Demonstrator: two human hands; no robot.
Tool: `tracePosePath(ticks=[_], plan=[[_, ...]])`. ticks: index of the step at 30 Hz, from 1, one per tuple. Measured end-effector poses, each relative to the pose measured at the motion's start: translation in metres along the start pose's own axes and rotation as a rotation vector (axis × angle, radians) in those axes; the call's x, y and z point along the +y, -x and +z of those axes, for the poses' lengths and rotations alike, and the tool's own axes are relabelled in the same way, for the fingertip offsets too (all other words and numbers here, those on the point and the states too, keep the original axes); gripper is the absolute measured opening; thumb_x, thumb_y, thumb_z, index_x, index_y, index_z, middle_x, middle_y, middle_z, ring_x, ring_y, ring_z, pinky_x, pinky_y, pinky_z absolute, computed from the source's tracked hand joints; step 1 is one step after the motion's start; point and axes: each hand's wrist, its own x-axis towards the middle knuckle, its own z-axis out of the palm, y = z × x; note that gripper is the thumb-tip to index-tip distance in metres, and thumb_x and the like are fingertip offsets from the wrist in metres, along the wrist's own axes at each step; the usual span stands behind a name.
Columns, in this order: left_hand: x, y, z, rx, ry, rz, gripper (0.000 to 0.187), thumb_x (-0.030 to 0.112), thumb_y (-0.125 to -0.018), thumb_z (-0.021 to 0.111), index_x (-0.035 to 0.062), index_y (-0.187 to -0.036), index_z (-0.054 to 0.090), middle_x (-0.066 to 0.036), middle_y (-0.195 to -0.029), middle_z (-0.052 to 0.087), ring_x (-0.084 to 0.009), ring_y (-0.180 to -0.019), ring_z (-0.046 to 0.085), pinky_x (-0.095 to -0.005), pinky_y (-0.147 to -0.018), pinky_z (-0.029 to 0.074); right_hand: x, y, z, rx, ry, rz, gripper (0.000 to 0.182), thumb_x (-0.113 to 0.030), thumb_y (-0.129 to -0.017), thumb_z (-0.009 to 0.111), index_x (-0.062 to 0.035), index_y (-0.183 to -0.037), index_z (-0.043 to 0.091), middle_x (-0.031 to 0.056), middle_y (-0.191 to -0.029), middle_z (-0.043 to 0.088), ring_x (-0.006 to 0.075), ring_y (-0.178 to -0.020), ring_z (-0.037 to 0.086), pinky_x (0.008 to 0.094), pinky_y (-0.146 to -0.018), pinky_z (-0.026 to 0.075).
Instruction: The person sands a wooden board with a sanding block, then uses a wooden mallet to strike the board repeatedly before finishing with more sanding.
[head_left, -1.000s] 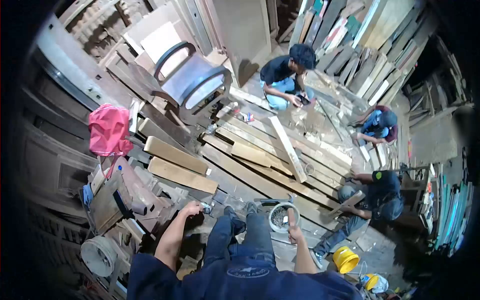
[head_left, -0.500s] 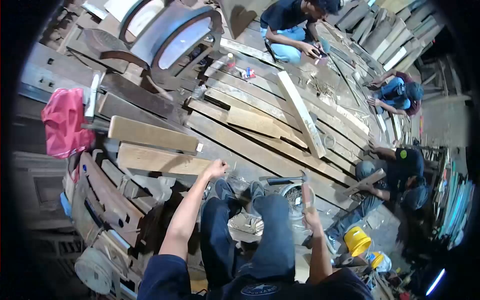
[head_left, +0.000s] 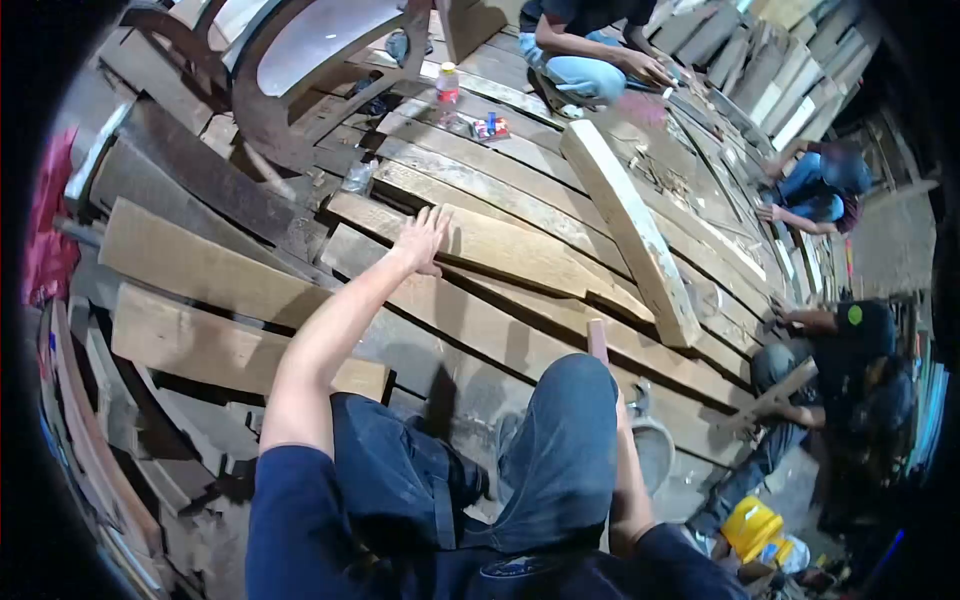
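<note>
My left hand (head_left: 422, 240) reaches forward, fingers spread, over the left end of a short shaped board (head_left: 515, 248) that tapers to the right. This pale board lies on several long planks (head_left: 470, 310). My right hand is mostly hidden behind my raised right knee; its forearm (head_left: 628, 480) shows beside the leg. A reddish, flat wooden piece (head_left: 597, 340) sticks up past the knee, in line with that hand. Just right of it, a grey metal hammer head (head_left: 641, 395) shows at the rim of a round bucket (head_left: 655, 450). A thick squared beam (head_left: 635, 235) lies across the planks.
Two curved-edge boards (head_left: 210, 265) (head_left: 200, 335) lie at my left. Beyond are a curved wooden frame (head_left: 330, 60), a bottle (head_left: 447, 85) and a small red-blue pack (head_left: 490, 127). Other people (head_left: 590, 60) (head_left: 815, 185) (head_left: 825, 360) crouch ahead and right. A yellow bucket (head_left: 752, 528) stands lower right.
My left hand has moved forward from near the left boards to the short shaped board, its fingers now spread. The view has shifted closer, and my right hand has gone behind my knee.
</note>
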Motion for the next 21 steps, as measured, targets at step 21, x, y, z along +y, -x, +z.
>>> tracePosePath(ticks=[21], plan=[[-0.026,-0.018,0.015,-0.09,0.219,0.233,0.101,0.063,-0.041,0.085,-0.0034,-0.114,0.063,-0.02,-0.113,0.059,-0.0362,-0.109,0.056,-0.044,-0.096,0.048,0.1,-0.044,0.044,0.013,0.035,-0.101,0.056,-0.018,-0.093,0.055,0.0014,-0.143,0.04,0.0171,-0.093,0.064,0.0275,-0.083,0.063,0.0364,-0.078,0.049]])
